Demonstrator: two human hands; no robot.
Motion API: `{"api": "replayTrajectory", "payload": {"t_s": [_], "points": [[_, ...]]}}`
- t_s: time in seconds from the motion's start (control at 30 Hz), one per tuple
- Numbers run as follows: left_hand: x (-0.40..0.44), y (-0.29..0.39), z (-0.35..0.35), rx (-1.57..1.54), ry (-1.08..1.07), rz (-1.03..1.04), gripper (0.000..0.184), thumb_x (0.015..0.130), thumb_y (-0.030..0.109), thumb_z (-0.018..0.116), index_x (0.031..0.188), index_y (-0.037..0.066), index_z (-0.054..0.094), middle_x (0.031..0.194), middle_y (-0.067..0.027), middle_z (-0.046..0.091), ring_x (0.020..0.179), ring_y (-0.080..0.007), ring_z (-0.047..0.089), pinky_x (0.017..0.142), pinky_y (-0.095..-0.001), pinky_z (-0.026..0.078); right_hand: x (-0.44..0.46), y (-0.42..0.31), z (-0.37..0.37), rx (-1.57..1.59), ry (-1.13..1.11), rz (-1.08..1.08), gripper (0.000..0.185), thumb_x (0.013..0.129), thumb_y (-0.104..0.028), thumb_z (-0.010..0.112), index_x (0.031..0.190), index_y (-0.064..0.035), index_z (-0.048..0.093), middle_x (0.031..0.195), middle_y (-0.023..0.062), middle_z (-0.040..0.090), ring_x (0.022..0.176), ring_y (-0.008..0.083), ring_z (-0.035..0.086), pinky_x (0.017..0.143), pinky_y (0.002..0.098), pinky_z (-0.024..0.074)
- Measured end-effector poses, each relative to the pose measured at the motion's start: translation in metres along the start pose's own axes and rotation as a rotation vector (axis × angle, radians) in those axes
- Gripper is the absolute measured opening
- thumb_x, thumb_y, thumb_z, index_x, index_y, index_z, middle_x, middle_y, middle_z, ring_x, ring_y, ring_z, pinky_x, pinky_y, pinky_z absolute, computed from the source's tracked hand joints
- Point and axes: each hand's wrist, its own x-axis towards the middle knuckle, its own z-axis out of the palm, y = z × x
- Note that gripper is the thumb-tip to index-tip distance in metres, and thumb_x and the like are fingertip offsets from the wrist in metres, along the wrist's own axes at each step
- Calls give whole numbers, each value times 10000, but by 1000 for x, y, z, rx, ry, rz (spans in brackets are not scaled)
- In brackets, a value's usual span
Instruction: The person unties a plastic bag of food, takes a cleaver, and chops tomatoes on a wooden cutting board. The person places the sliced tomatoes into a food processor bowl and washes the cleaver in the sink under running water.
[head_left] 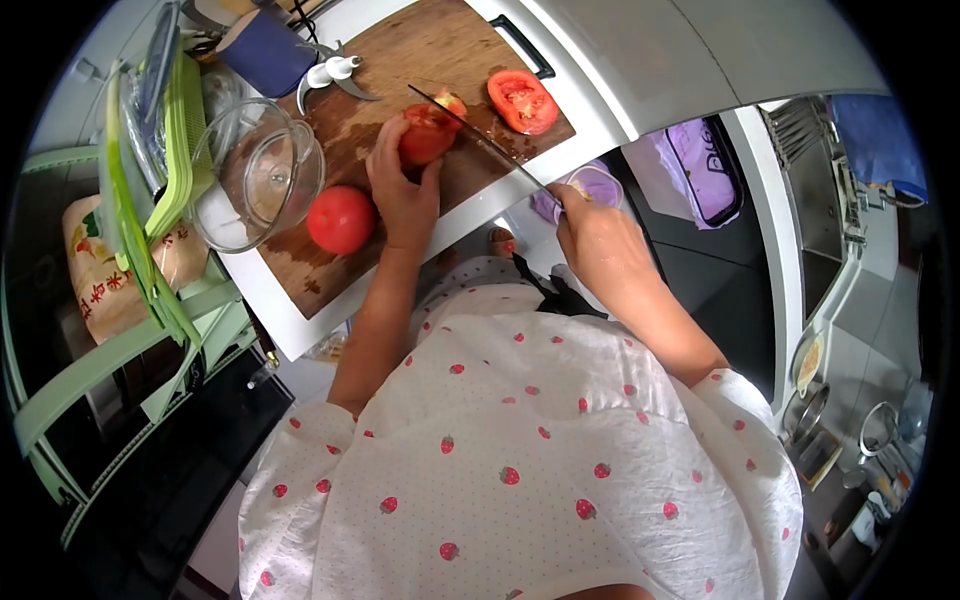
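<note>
My left hand [405, 190] has its fingers closed around a cut tomato piece [425, 137] on the wooden cutting board [420, 50]. In my right hand [605, 240] is the handle of a knife [490, 145]. Its thin dark blade reaches left across the board, against or just over the held tomato near its pale core; actual contact I cannot tell. A tomato half [523, 101] lies cut side up toward the board's right end. Beside my left wrist sits a whole tomato [341, 219].
Left of the whole tomato stands a clear glass bowl [228, 180]. A chopper blade with a white hub [333, 70] lies near a dark blue cylinder [265, 52]. Green onions [130, 220] hang over a green rack at left. A purple-lined bin [695, 175] is below right.
</note>
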Motion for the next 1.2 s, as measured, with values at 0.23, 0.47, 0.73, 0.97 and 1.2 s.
{"api": "replayTrajectory", "payload": {"t_s": [0.23,0.47,0.73,0.97,1.2], "points": [[-4,2,-3,-15,24,-3,591,663,7,713,1201,77,477,1260,-121,506,1150,-316,469,971,-391,349,10,11,6,-134,60,30,300,797,-74,567,1091,-14,553,721,234,605,716,397,600,633,468,469],[-2,5,-4,16,43,1,586,693,10,718,1211,33,444,1231,-140,461,1184,-296,437,1016,-361,344,-2,0,-9,87,7,34,310,821,-57,532,1130,-32,544,716,250,582,715,422,576,644,473,454],[2,5,0,81,72,19,560,611,43,767,1087,46,471,1117,-150,503,1089,-332,471,953,-411,375,5,-15,-4,-182,-141,29,333,770,-134,649,1043,6,520,778,214,616,775,386,614,660,463,476],[1,11,1,102,96,-6,531,607,54,766,1058,50,487,1107,-144,506,1092,-327,469,953,-414,371,-1,-6,3,-213,-44,-2,312,827,-49,483,1129,-65,559,819,219,620,706,388,602,619,464,478],[3,21,2,175,49,39,517,604,58,767,1040,52,488,1078,-133,510,1043,-312,491,922,-385,396,-6,0,6,-223,-36,30,310,825,-50,486,1127,-57,555,788,217,617,696,387,599,618,464,475]]}}
